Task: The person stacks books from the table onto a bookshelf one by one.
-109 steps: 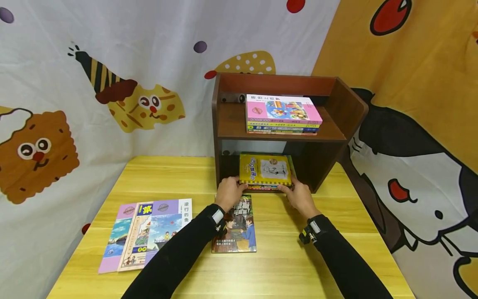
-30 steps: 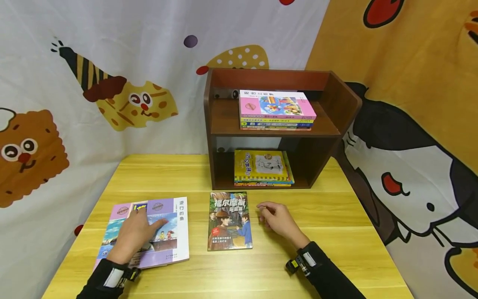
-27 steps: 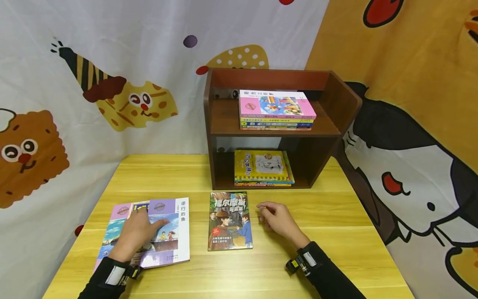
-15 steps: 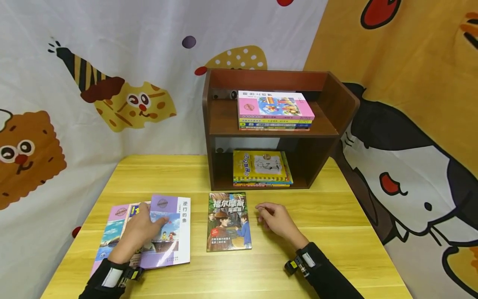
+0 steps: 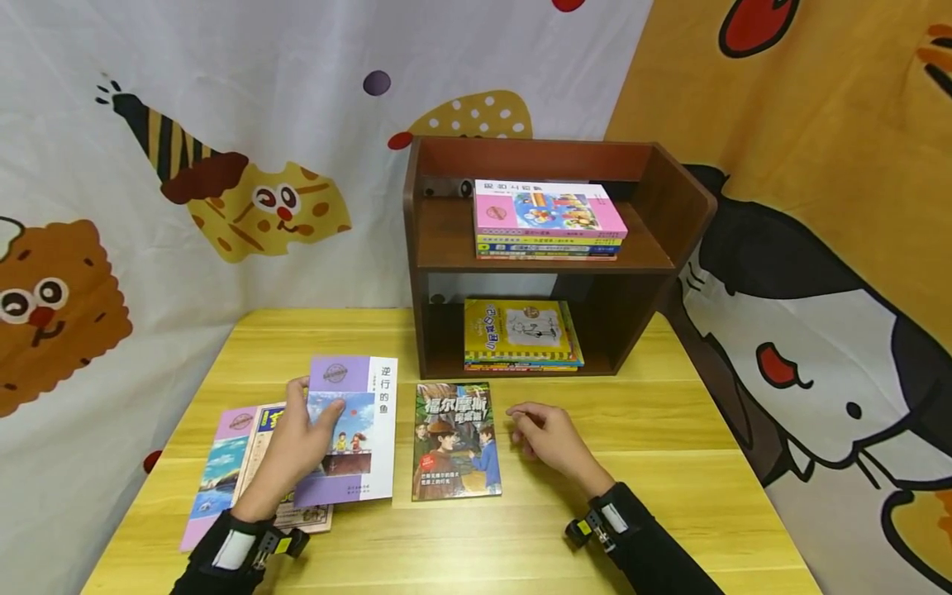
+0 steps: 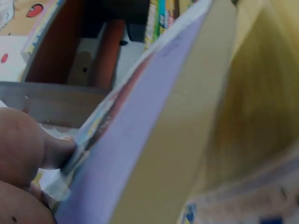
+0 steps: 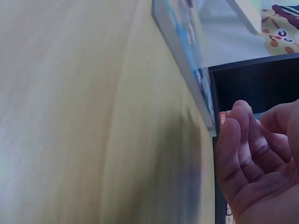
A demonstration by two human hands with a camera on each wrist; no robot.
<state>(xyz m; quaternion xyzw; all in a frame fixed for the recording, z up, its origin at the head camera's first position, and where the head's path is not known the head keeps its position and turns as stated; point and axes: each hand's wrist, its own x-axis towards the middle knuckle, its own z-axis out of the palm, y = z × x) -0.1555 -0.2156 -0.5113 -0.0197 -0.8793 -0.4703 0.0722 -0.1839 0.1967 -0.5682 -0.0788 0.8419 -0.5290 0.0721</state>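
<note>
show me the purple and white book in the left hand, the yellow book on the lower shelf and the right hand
Purple and white book [image 5: 357, 428]: head view, on its cover picture.
Yellow book [image 5: 516, 330]: head view, middle of its cover.
Right hand [image 5: 558, 440]: head view, back of the hand.

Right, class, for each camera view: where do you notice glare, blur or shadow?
Head view: mostly sharp, with pale glare on the near part of the table; left wrist view: soft all over, the purple book in the left hand blurred, its page edges without detail; right wrist view: wood grain smeared, a dark, soft-edged shadow beside the right hand.
</note>
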